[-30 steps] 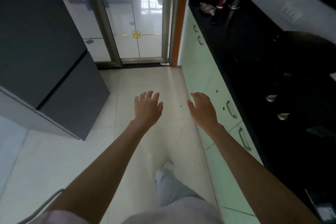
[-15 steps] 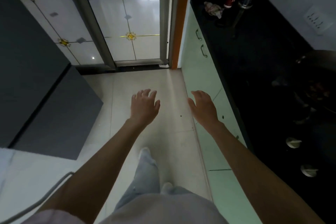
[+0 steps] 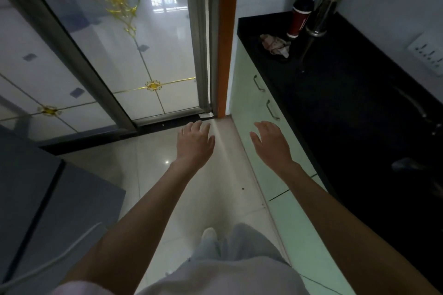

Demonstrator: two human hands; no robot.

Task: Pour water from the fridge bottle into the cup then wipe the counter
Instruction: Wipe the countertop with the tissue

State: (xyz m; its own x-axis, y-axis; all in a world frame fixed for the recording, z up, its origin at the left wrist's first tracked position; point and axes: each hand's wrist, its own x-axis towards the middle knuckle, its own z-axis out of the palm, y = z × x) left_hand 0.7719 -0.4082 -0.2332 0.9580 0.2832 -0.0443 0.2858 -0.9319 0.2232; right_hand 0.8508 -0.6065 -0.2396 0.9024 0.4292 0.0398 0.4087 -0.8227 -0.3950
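My left hand (image 3: 194,142) and my right hand (image 3: 271,143) are stretched out in front of me over the tiled floor, fingers relaxed, holding nothing. A dark red cup with a black lid (image 3: 299,18) stands upright at the far end of the black counter (image 3: 354,108). A crumpled cloth (image 3: 275,45) lies just in front of the cup. The grey fridge (image 3: 43,203) fills the lower left, doors closed. No bottle is in sight.
A steel holder with spoons and chopsticks (image 3: 321,19) stands beside the cup. Green cabinet doors with handles (image 3: 263,103) run under the counter. A glass sliding door (image 3: 134,55) closes the far end of the aisle. A wall socket (image 3: 429,55) sits at the right.
I have walked forward along the aisle: the door, cup and cloth are nearer and the fridge has slid back to the lower left. Both hands stay out in front, holding nothing.
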